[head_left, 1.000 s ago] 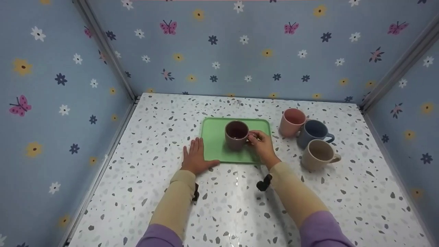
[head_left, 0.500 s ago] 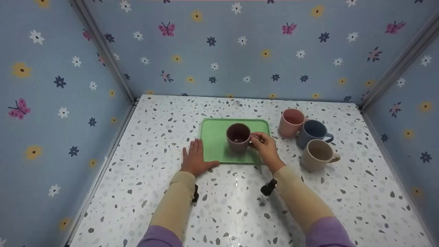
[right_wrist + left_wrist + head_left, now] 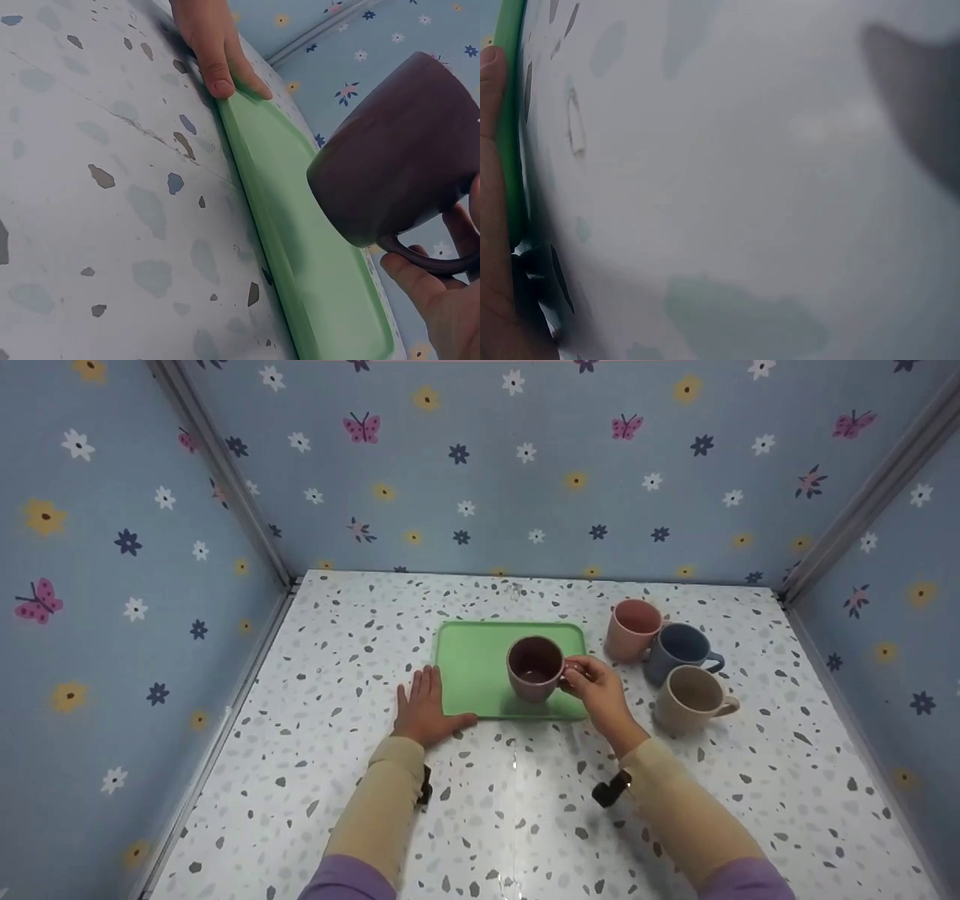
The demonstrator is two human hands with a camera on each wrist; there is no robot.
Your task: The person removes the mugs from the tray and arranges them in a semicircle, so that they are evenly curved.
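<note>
A dark purple-brown mug (image 3: 534,679) is raised over the right part of a green tray (image 3: 472,660). My right hand (image 3: 600,690) grips it by the handle, and in the right wrist view a gap shows between the mug (image 3: 397,150) and the tray (image 3: 300,247). My left hand (image 3: 426,712) lies with fingers straight at the tray's front left corner. Its thumb touches the front rim, as the left wrist view also shows with the thumb (image 3: 490,82) on the green edge (image 3: 510,135).
Right of the tray stand a pink mug (image 3: 628,641), a blue mug (image 3: 667,664) and a beige mug (image 3: 679,709), close together. The speckled white table (image 3: 360,630) is walled in by flowered blue panels (image 3: 495,472) at the back and sides.
My right hand has carried the dark mug rightward and slightly nearer, from the tray's middle toward its right side. The left hand has stayed at the tray's corner.
</note>
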